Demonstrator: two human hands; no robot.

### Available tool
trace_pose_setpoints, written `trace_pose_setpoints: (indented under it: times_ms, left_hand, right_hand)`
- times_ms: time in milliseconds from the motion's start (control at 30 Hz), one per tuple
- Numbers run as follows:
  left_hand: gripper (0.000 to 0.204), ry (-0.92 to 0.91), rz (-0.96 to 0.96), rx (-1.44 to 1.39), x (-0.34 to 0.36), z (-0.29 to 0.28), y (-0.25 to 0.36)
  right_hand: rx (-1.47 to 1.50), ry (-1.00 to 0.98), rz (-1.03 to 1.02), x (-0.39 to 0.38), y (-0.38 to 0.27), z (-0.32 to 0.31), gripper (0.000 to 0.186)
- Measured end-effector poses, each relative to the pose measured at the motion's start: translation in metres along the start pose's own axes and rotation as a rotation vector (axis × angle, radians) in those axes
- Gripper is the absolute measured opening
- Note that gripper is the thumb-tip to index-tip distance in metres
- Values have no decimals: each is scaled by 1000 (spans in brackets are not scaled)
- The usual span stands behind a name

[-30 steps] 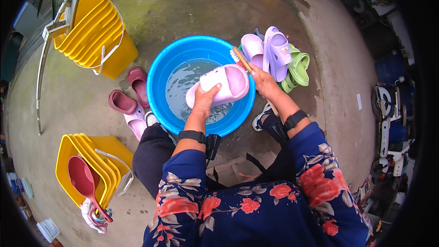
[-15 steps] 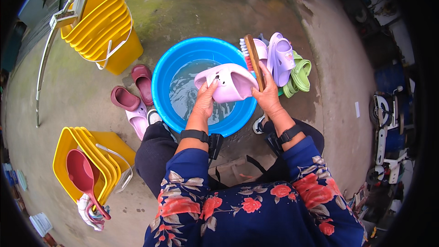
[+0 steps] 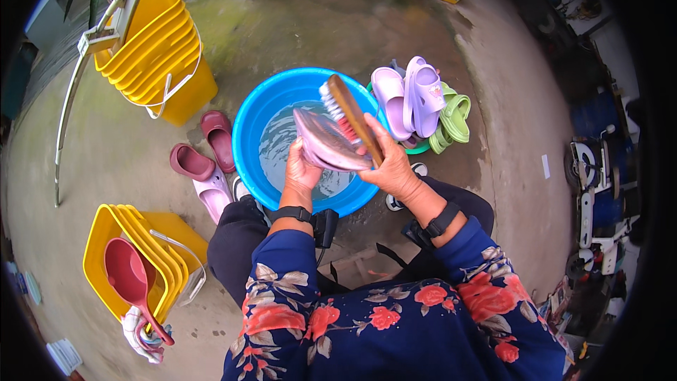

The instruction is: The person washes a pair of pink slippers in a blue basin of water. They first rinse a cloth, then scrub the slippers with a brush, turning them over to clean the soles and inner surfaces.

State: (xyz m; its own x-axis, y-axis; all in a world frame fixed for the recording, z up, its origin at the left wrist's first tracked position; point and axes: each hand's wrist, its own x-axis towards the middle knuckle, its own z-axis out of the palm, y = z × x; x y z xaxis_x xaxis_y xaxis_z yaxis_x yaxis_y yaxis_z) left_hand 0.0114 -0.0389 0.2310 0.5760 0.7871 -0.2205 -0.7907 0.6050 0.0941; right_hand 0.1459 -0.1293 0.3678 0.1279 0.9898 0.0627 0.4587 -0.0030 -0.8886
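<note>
A blue basin of water fills the centre of the frame, on a concrete floor. Stacked yellow buckets stand in the upper left, and more yellow buckets with a red scoop sit in the lower left. Right of the basin lies a heap of lilac and green slippers; a dark red pair lies to its left. Above the water, the left hand is closed around a pale pink slipper, now tipped up on edge with its sole turned to the brush; a second ago it lay flat over the basin. The right hand, wrapped shut on a wooden scrubbing brush, has swung across from the right and presses the bristles against the slipper, so the scrubbing looks under way.
</note>
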Motion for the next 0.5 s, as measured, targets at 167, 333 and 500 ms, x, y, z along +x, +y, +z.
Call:
trace_pose_setpoints:
  times_ms: [167, 333, 500]
  left_hand:
    - [48, -89, 16, 75, 0, 4, 6]
    - [43, 142, 74, 308, 9, 3, -5]
    - [38, 291, 210, 392, 12, 3, -29]
  right_hand:
    - [-137, 69, -78, -4, 9, -3, 81]
    - [-314, 193, -30, -3, 30, -13, 85]
    - [-253, 320, 101, -2, 48, -22, 54]
